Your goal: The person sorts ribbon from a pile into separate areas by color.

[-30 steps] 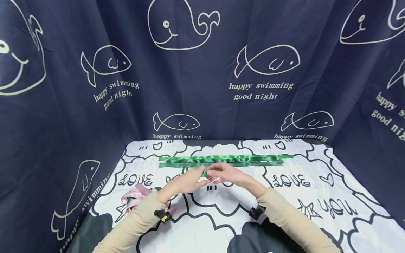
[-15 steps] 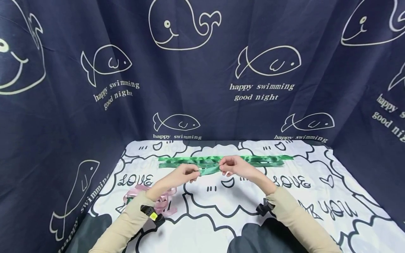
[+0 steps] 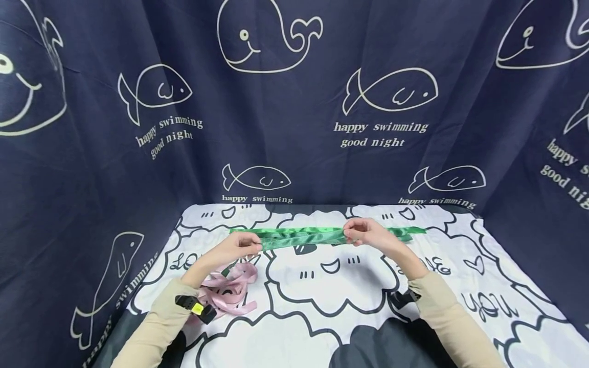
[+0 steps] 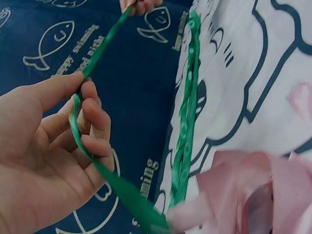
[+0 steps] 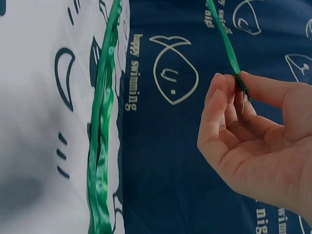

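Nearest me, beige sleeves (image 3: 460,327) reach in from left and right over a white printed cloth (image 3: 299,306). At near left I see a loose heap of pink satin ribbon (image 4: 290,178) on that cloth. Beyond it I have the left hand (image 3: 236,247) pinching a green satin ribbon (image 3: 303,240) between thumb and fingers; a loose tail hangs past the palm. To its right, the right hand (image 3: 368,235) pinches the same ribbon near a frayed end. I see the ribbon stretched between the two, raised off the cloth. Behind it, flat green ribbons (image 5: 103,195) lie left to right, close together. At the far side hangs a navy curtain (image 3: 294,122) printed with whales and fish.
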`<action>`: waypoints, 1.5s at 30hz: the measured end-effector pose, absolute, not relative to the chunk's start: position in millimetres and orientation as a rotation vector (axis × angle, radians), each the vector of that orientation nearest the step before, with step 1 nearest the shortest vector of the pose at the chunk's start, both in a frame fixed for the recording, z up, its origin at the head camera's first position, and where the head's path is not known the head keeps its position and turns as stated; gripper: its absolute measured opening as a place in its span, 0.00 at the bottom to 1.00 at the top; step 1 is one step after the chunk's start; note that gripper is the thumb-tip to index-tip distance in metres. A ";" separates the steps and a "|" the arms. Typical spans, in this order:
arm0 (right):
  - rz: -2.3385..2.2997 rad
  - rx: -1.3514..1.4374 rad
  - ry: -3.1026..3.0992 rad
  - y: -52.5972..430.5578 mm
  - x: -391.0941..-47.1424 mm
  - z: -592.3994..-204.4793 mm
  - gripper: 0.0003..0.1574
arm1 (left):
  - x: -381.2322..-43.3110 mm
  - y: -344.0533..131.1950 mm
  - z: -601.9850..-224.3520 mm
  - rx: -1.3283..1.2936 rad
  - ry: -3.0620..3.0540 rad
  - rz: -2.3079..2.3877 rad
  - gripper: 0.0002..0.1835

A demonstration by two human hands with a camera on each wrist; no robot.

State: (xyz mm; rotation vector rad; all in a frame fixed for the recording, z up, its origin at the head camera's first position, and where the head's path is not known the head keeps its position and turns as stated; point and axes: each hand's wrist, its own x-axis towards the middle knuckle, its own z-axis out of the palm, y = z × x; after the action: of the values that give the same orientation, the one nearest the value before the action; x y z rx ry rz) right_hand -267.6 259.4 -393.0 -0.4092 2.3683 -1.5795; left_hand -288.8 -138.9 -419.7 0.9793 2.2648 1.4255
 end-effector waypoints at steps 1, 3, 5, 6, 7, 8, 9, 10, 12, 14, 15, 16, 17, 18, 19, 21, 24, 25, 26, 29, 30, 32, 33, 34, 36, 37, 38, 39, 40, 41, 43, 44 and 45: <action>-1.582 -0.399 2.368 262.6 -266.8 -393.5 0.17 | -288.9 -141.7 -419.1 0.969 2.280 1.409 0.10; -1.592 -0.380 2.362 268.9 -265.4 -394.2 0.18 | -289.3 -146.6 -418.0 0.942 2.320 1.368 0.10; -1.602 -0.368 2.354 274.4 -264.4 -394.5 0.18 | -289.6 -151.5 -418.4 0.905 2.337 1.347 0.10; -1.611 -0.357 2.347 276.8 -264.3 -394.6 0.18 | -289.7 -153.9 -419.0 0.885 2.346 1.337 0.10; -1.618 -0.345 2.345 279.2 -264.4 -394.7 0.18 | -289.8 -156.1 -419.2 0.868 2.350 1.333 0.10; -1.630 -0.332 2.342 281.7 -264.9 -395.1 0.17 | -289.9 -158.3 -419.5 0.852 2.354 1.327 0.10; -1.637 -0.317 2.340 284.2 -265.6 -395.7 0.17 | -290.1 -160.4 -419.7 0.839 2.355 1.319 0.10; -1.644 -0.305 2.341 286.7 -266.1 -396.0 0.16 | -290.2 -162.6 -419.7 0.828 2.362 1.307 0.10; -1.652 -0.280 2.343 292.2 -267.0 -396.4 0.16 | -290.6 -166.8 -419.1 0.825 2.364 1.290 0.10; -1.648 -0.253 2.358 298.1 -267.6 -396.3 0.17 | -290.8 -171.5 -418.5 0.844 2.346 1.285 0.10; -1.643 -0.245 2.367 301.1 -267.8 -396.1 0.17 | -290.8 -174.0 -418.1 0.859 2.333 1.286 0.10; -1.641 -0.232 2.375 304.1 -267.8 -395.8 0.18 | -290.8 -176.8 -417.5 0.874 2.316 1.293 0.09; -1.637 -0.223 2.383 307.2 -267.7 -395.6 0.18 | -290.7 -179.6 -417.0 0.887 2.295 1.299 0.09; -1.641 -0.205 2.388 310.1 -267.7 -395.5 0.18 | -290.4 -182.3 -416.5 0.902 2.280 1.299 0.08; -1.645 -0.190 2.392 313.3 -267.5 -395.4 0.18 | -290.3 -185.0 -415.9 0.911 2.267 1.299 0.07; -1.657 -0.163 2.394 319.3 -266.7 -395.7 0.17 | -289.9 -190.2 -414.6 0.921 2.241 1.302 0.07; -1.681 -0.131 2.389 327.7 -264.5 -396.5 0.18 | -289.6 -196.3 -412.8 0.928 2.209 1.302 0.07; -1.689 -0.123 2.386 330.6 -263.8 -397.0 0.18 | -289.7 -197.8 -412.2 0.928 2.200 1.302 0.08; -1.698 -0.120 2.383 333.1 -263.0 -397.6 0.18 | -289.9 -199.3 -411.9 0.930 2.201 1.298 0.08; -1.732 -0.125 2.358 341.2 -261.7 -399.7 0.18 | -291.3 -203.4 -411.7 0.917 2.230 1.272 0.08; -1.752 -0.113 2.345 344.0 -261.5 -400.6 0.17 | -291.9 -204.8 -412.0 0.905 2.245 1.261 0.08; -1.779 -0.106 2.321 349.5 -261.3 -402.4 0.15 | -293.5 -207.5 -413.2 0.877 2.272 1.249 0.08; -1.792 -0.092 2.309 352.5 -261.5 -403.5 0.14 | -294.3 -208.6 -413.8 0.863 2.281 1.245 0.08; -1.805 -0.078 2.303 355.5 -261.5 -404.7 0.13 | -295.2 -209.7 -414.7 0.849 2.295 1.239 0.08; -1.825 -0.043 2.290 360.9 -261.6 -407.4 0.10 | -297.0 -211.8 -416.5 0.826 2.315 1.230 0.08; -1.823 -0.026 2.295 363.7 -261.7 -409.1 0.09 | -298.1 -212.7 -417.5 0.819 2.326 1.224 0.08; -1.822 0.002 2.301 366.4 -261.9 -411.1 0.08 | -299.1 -213.4 -418.6 0.812 2.337 1.216 0.09; -1.812 0.025 2.312 369.3 -262.2 -413.3 0.07 | -300.2 -214.0 -419.7 0.809 2.348 1.206 0.10; -1.802 0.044 2.323 371.9 -262.5 -415.7 0.07 | -301.4 -214.5 -421.0 0.802 2.361 1.196 0.10; -1.785 0.068 2.337 374.5 -262.8 -418.0 0.07 | -302.6 -215.2 -422.2 0.800 2.366 1.193 0.11; -1.750 0.113 2.363 380.1 -263.5 -422.9 0.06 | -305.1 -215.6 -425.3 0.793 2.380 1.186 0.12; -1.737 0.139 2.370 382.5 -263.8 -425.0 0.06 | -306.4 -215.6 -427.0 0.784 2.386 1.186 0.12; -1.727 0.160 2.375 384.8 -264.0 -427.0 0.06 | -307.8 -215.6 -428.8 0.778 2.393 1.185 0.12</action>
State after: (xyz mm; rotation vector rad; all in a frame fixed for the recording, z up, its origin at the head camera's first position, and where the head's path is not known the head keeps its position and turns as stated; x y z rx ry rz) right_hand -264.0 384.8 -427.0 0.1605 2.3745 -1.7267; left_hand -307.8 -215.6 -428.8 0.7783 2.3928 1.1846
